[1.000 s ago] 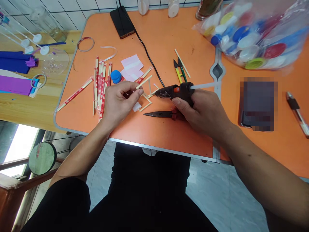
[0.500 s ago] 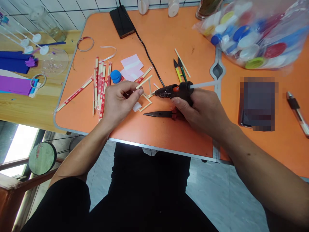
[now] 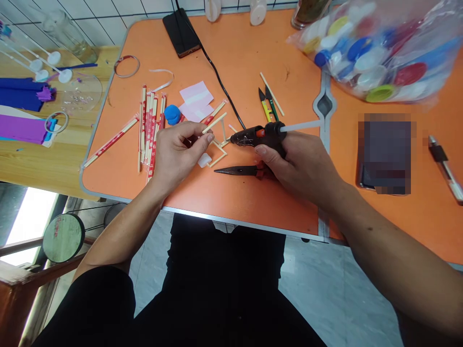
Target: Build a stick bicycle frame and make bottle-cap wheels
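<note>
My right hand (image 3: pixel 300 164) is wrapped round a black glue gun (image 3: pixel 258 136) with a white glue stick (image 3: pixel 300 126) sticking out behind. Its nozzle points left and touches a small frame of pale wooden sticks (image 3: pixel 218 142). My left hand (image 3: pixel 179 152) is closed, pinching that stick frame from the left, just above the orange table (image 3: pixel 231 193). A small white cap (image 3: pixel 204 160) lies under the frame.
Black pliers (image 3: pixel 238 169) lie below the glue gun. Wrapped chopsticks (image 3: pixel 149 126), a blue ball (image 3: pixel 172 114) and pink paper (image 3: pixel 197 99) lie to the left. Snips (image 3: pixel 266 105), a black phone (image 3: pixel 181 31) with cable, a bag of bottle caps (image 3: pixel 376 50) and a pen (image 3: pixel 444 166) are around.
The glue gun's nozzle has crept a little to the left onto the stick frame. Both hands otherwise stay in place.
</note>
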`<action>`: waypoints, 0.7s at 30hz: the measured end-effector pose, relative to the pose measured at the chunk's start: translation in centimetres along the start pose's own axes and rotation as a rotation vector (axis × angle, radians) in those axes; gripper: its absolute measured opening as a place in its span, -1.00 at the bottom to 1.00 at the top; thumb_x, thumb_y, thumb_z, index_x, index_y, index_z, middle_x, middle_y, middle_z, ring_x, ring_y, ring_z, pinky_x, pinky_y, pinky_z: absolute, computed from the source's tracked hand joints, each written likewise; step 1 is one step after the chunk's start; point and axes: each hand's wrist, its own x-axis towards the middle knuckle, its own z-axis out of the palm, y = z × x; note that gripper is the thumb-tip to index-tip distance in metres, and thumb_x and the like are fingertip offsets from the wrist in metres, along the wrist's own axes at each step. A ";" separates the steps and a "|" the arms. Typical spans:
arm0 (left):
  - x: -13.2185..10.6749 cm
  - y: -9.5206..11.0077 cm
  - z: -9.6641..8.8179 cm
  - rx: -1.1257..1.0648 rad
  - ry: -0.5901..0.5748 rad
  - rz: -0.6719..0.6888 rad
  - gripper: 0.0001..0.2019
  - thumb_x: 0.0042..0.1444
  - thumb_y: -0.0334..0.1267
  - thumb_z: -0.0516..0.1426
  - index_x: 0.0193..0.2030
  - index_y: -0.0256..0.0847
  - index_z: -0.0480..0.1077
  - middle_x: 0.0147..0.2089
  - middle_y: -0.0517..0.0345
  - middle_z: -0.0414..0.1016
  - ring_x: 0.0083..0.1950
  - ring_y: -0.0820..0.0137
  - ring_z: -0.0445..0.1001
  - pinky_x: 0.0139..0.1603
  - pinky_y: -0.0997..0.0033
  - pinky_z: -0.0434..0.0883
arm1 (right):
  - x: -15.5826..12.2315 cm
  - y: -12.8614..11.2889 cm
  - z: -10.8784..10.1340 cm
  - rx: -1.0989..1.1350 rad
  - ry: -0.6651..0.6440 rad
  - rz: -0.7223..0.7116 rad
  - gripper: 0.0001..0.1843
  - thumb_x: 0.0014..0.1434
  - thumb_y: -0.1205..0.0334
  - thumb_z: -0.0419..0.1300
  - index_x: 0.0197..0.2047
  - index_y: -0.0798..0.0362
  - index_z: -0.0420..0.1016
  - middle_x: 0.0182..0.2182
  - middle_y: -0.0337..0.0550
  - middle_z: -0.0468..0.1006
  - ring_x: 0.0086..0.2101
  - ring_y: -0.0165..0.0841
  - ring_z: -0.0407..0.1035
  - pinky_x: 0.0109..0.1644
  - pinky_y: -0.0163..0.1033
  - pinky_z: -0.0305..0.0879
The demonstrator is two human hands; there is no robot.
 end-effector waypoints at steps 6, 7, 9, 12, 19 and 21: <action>0.1 0.4 0.0 0.000 -0.010 -0.009 -0.65 0.35 0.16 0.40 -0.27 -0.05 0.69 -0.35 0.16 0.68 -0.40 0.39 0.53 -0.42 0.29 0.39 | 0.0 -0.1 -0.4 -0.015 0.019 0.017 -0.50 0.57 -0.22 0.16 -0.24 -0.03 0.60 -0.36 0.03 0.60 -0.28 -0.05 0.52 -0.24 -0.04 0.31; 0.1 0.4 0.0 -0.005 -0.010 -0.006 -0.65 0.35 0.16 0.40 -0.27 -0.05 0.69 -0.35 0.16 0.67 -0.40 0.39 0.53 -0.42 0.29 0.39 | 0.0 -0.2 -0.5 -0.014 0.017 0.019 -0.50 0.57 -0.22 0.15 -0.23 -0.04 0.60 -0.36 0.02 0.60 -0.27 -0.05 0.53 -0.24 -0.04 0.32; 0.1 0.4 0.0 -0.007 -0.006 -0.001 -0.65 0.34 0.18 0.40 -0.27 -0.05 0.69 -0.35 0.16 0.67 -0.40 0.39 0.53 -0.42 0.29 0.39 | 0.0 -0.2 -0.6 -0.007 0.009 0.015 -0.49 0.58 -0.23 0.13 -0.23 -0.04 0.60 -0.37 0.01 0.60 -0.27 -0.05 0.52 -0.23 -0.04 0.32; 0.1 0.3 -0.1 -0.002 -0.009 -0.006 -0.64 0.32 0.18 0.42 -0.27 -0.05 0.68 -0.35 0.16 0.67 -0.39 0.38 0.54 -0.42 0.29 0.40 | 0.0 -0.3 -0.5 -0.008 -0.005 0.009 -0.46 0.59 -0.24 0.11 -0.28 -0.04 0.58 -0.36 0.02 0.61 -0.27 -0.06 0.52 -0.22 -0.02 0.32; 0.1 0.4 0.0 -0.010 -0.014 -0.008 -0.68 0.34 0.14 0.42 -0.27 -0.04 0.68 -0.33 0.16 0.68 -0.38 0.38 0.55 -0.40 0.27 0.40 | 0.0 -0.4 -0.6 0.000 -0.023 0.034 -0.42 0.58 -0.27 0.10 -0.32 -0.04 0.55 -0.35 0.03 0.61 -0.29 -0.05 0.52 -0.22 -0.02 0.29; 0.0 0.3 0.0 -0.004 -0.016 -0.009 -0.68 0.35 0.13 0.41 -0.26 -0.05 0.68 -0.33 0.16 0.68 -0.37 0.38 0.55 -0.39 0.27 0.40 | -0.2 -0.3 -0.7 -0.014 -0.001 0.025 -0.42 0.57 -0.29 0.11 -0.32 -0.04 0.53 -0.38 0.02 0.59 -0.31 -0.07 0.51 -0.25 -0.03 0.26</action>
